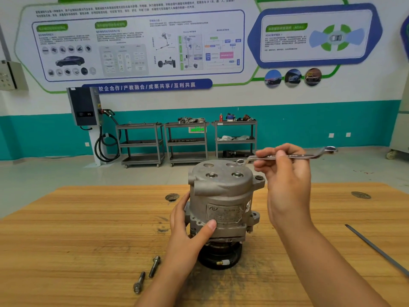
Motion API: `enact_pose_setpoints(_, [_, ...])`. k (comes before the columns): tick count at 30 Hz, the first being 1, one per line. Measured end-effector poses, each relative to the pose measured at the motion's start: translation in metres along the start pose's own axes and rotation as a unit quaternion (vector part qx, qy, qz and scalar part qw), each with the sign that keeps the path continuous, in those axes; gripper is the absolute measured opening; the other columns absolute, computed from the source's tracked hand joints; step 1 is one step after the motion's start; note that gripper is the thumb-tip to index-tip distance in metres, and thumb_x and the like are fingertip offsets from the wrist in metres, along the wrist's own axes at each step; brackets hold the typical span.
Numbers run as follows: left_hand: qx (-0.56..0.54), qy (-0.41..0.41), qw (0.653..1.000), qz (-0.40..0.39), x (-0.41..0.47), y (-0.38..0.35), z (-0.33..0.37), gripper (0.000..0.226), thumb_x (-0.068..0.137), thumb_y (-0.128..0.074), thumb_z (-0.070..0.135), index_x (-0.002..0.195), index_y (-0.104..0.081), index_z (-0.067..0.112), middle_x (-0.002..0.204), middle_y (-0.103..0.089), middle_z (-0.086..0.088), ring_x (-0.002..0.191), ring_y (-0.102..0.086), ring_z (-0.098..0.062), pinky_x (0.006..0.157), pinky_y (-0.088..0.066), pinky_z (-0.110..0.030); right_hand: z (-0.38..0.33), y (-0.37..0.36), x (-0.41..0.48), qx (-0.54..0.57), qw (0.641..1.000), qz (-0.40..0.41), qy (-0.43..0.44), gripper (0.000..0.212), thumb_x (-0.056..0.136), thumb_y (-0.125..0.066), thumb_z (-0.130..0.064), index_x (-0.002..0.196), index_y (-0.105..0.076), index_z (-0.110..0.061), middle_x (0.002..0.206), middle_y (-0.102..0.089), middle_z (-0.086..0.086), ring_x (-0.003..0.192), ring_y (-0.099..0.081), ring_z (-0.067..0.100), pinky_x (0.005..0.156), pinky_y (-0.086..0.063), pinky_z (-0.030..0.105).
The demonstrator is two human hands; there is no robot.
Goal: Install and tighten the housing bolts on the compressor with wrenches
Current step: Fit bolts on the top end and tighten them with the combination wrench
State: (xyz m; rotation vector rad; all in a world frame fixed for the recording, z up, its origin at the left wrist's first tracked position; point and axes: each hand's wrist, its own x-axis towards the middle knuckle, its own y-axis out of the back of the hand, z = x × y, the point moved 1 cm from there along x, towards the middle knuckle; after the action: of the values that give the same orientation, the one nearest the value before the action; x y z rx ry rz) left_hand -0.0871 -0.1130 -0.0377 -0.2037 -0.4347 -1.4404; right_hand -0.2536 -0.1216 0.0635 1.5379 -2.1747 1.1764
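Wooden tabletop (66,229) carries all the work

1. Far left: two loose bolts (155,265) lie flat near the compressor's base, just beside the left wrist. Placement is judged deliberate: within reach for installation.

2. Left hand (188,231) grips the compressor (221,196), which stands upright at the middle of the tabletop, pulley end down. The fingers (179,209) wrap its left flank and the thumb presses the front flange. This hold is judged to stop the housing turning under wrench load.

3. Top face: two bolt heads (237,174) sit in the front recesses.

4. Right hand (285,180) holds a ring wrench (294,156) level above the housing, its fingers pinching the shank near mid-length. The near ring hangs over the rear of the top face, clear of both front bolt heads; contact with the housing cannot be told. A light pinch suits aiming the ring, not applying torque.

5. Far right: a thin dark rod (376,249) lies on the tabletop, well apart from the compressor
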Motion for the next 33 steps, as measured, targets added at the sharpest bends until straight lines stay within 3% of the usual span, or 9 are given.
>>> enact_pose_setpoints(3, [-0.001,0.001,1.0,-0.002,0.0,-0.001,0.001,0.067,0.054,-0.066,0.071,0.104,-0.023,0.086,0.147,-0.031,0.017,0.131,-0.04,-0.008,0.108,-0.039,-0.04,0.002,0.006,0.009,0.084,0.994,0.011,-0.068,0.022,0.098,-0.032,0.001,0.087,-0.044,-0.014,0.064,-0.066,-0.001,0.056,-0.058,0.01,0.057,-0.049,0.022])
enact_pose_setpoints(7, [-0.005,0.001,1.0,-0.002,0.0,-0.001,0.0,0.067,0.055,-0.067,0.07,0.105,-0.025,0.085,0.147,-0.033,0.015,0.132,-0.04,-0.009,0.109,-0.039,-0.043,0.01,0.008,0.011,0.1,0.987,-0.012,-0.124,0.022,0.098,-0.03,0.001,0.088,-0.043,-0.013,0.061,-0.065,0.0,0.053,-0.058,0.01,0.054,-0.049,0.021])
enact_pose_setpoints(12, [-0.002,0.0,1.0,-0.003,0.001,-0.001,-0.001,0.066,0.055,-0.066,0.071,0.104,-0.025,0.085,0.147,-0.033,0.015,0.13,-0.04,-0.006,0.099,-0.038,-0.03,0.016,0.011,0.014,0.113,0.981,-0.013,-0.157,0.022,0.099,-0.028,0.0,0.09,-0.043,-0.013,0.061,-0.065,0.0,0.052,-0.057,0.012,0.052,-0.048,0.021])
enact_pose_setpoints(17, [0.004,0.001,1.0,-0.001,0.001,-0.001,-0.001,0.066,0.054,-0.066,0.071,0.101,-0.023,0.087,0.147,-0.032,0.015,0.13,-0.04,-0.006,0.098,-0.038,-0.028,0.023,0.011,0.01,0.122,0.98,0.011,-0.158,0.021,0.099,-0.029,-0.001,0.089,-0.043,-0.013,0.061,-0.065,0.002,0.049,-0.052,0.013,0.048,-0.042,0.022])
enact_pose_setpoints(23, [0.011,0.0,1.0,0.002,0.001,-0.001,-0.001,0.066,0.054,-0.066,0.071,0.102,-0.023,0.087,0.147,-0.032,0.016,0.131,-0.04,-0.006,0.107,-0.039,-0.037,0.029,0.008,-0.004,0.154,0.983,0.043,-0.088,0.025,0.099,-0.023,-0.011,0.082,-0.04,-0.015,0.064,-0.066,0.003,0.049,-0.051,0.014,0.047,-0.038,0.023])
enact_pose_setpoints(26, [0.015,-0.001,1.0,0.004,0.002,-0.001,-0.001,0.067,0.054,-0.066,0.07,0.103,-0.024,0.086,0.147,-0.032,0.015,0.131,-0.04,-0.007,0.109,-0.038,-0.039,0.029,0.006,-0.01,0.075,0.996,0.045,0.003,0.023,0.095,-0.026,-0.02,0.081,-0.044,-0.018,0.068,-0.068,0.002,0.052,-0.053,0.015,0.049,-0.041,0.023])
enact_pose_setpoints(31, [0.014,0.001,1.0,0.007,0.002,-0.002,-0.001,0.066,0.053,-0.066,0.071,0.101,-0.024,0.087,0.146,-0.034,0.015,0.128,-0.042,-0.005,0.106,-0.041,-0.037,0.032,0.0,-0.026,-0.082,0.979,0.004,0.189,0.029,0.097,-0.029,-0.035,0.088,-0.051,-0.051,0.083,-0.063,0.002,0.062,-0.056,0.018,0.06,-0.045,0.027])
enact_pose_setpoints(33, [0.018,-0.001,1.0,0.005,0.002,-0.002,-0.001,0.066,0.054,-0.066,0.071,0.102,-0.023,0.087,0.146,-0.033,0.015,0.129,-0.041,-0.006,0.107,-0.04,-0.039,0.034,-0.001,-0.029,-0.127,0.959,-0.045,0.249,0.021,0.101,-0.029,-0.039,0.093,-0.048,-0.045,0.088,-0.057,0.003,0.068,-0.056,0.019,0.066,-0.047,0.032])
